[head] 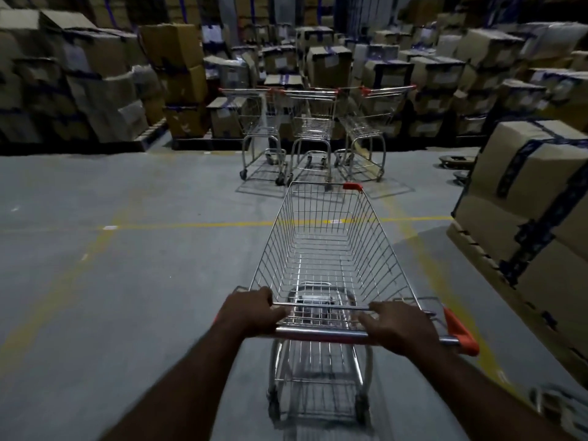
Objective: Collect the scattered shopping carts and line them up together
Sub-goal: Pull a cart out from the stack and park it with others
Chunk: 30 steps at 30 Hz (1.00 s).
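Both hands hold the handle bar (321, 333) of an empty wire cart (331, 256). The left hand (251, 311) and right hand (397, 326) wrap tight around it. The cart stands on the gray floor (127, 281), near three carts (313, 128) lined up side by side before stacked boxes (171, 74).

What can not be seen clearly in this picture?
- Head view: box labels too small and dark to read.
- Object at the bottom right corner: blurred and cut off by the edge.
- Left end of the cart handle: covered by the left hand.
- Near cart's wheels: blurred.
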Tool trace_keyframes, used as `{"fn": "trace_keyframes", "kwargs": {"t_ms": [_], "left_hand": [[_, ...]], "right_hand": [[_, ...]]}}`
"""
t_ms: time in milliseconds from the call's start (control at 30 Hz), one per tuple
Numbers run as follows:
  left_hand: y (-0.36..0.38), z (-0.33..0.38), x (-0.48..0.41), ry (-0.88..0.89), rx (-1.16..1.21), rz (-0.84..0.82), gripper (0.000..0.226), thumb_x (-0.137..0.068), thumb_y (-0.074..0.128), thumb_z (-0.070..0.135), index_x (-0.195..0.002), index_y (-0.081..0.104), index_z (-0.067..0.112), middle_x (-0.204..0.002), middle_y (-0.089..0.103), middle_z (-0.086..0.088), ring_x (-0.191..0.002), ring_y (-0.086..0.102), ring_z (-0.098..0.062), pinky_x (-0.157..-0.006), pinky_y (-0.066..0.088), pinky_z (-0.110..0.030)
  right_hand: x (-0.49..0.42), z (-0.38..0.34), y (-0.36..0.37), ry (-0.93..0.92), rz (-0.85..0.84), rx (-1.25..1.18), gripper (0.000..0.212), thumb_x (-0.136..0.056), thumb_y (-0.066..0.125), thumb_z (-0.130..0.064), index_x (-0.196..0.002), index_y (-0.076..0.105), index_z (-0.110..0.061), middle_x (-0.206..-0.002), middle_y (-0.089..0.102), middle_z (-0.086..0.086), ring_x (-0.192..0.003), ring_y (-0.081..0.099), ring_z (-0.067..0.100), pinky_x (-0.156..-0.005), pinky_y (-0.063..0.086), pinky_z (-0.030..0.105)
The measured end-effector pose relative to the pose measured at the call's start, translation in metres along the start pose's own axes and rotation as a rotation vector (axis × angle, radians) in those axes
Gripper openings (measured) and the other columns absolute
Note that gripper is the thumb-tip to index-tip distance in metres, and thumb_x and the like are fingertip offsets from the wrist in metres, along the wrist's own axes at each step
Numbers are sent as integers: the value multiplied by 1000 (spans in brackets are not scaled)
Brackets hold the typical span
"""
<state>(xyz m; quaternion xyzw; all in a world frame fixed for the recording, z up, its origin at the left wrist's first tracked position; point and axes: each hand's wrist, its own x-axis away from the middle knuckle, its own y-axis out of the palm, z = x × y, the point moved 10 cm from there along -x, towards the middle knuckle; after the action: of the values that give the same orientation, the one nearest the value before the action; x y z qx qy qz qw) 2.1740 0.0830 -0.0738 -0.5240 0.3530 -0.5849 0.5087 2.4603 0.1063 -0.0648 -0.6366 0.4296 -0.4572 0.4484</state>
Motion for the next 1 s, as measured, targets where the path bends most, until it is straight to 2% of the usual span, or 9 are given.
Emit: {"fn": "trace_keyframes", "kwargs": {"t_ms": [100,233,433,700,867,1000], "left_hand": [[-1,5,-16,23,2,24,65,-81,41,81,-109,61,26,-111,71,-4,-115,55,-29,-93,41,-37],[-11,4,-33,15,13,70,67,-83,41,80,-114,61,24,-112,71,-4,-114,57,-28,-99,37,-39],[-28,-12,-79,-54,36,95,61,-88,44,73,-120,57,24,-114,71,-4,-117,56,-31,-98,38,-40],[-51,-64,-172,-223,138,95,59,-82,42,74,-119,54,29,-109,71,-2,-118,52,-32,-90,46,-38],[-75,-96,-223,-328,161,132,53,-82,42,69,-114,55,30,-104,71,-2,-109,58,-29,-87,48,-38],[-93,-121,-258,-399,165,165,47,-83,45,65,-111,56,30,-102,71,-2,-103,59,-26,-81,48,-35]], "right_hand": [[-27,10,-8,18,1,11,67,-92,42,-73,-138,62,-30,-139,65,1,-126,59,23,-100,46,33],[-56,4,-22,10,-5,-15,82,-75,33,-77,-136,65,-32,-137,66,-3,-126,60,20,-98,46,32],[-124,-12,-37,-47,-37,13,66,-89,43,-69,-139,63,-31,-140,64,1,-127,59,22,-98,45,32],[-255,-53,-59,-164,-26,22,69,-84,41,-70,-134,66,-30,-133,69,0,-121,63,23,-94,50,34],[-339,-85,-66,-261,-42,30,59,-86,44,-66,-122,71,-28,-118,74,1,-108,66,24,-84,50,35],[-399,-115,-69,-333,-40,31,52,-92,49,-61,-125,70,-27,-122,72,1,-110,65,23,-83,47,34]]}}
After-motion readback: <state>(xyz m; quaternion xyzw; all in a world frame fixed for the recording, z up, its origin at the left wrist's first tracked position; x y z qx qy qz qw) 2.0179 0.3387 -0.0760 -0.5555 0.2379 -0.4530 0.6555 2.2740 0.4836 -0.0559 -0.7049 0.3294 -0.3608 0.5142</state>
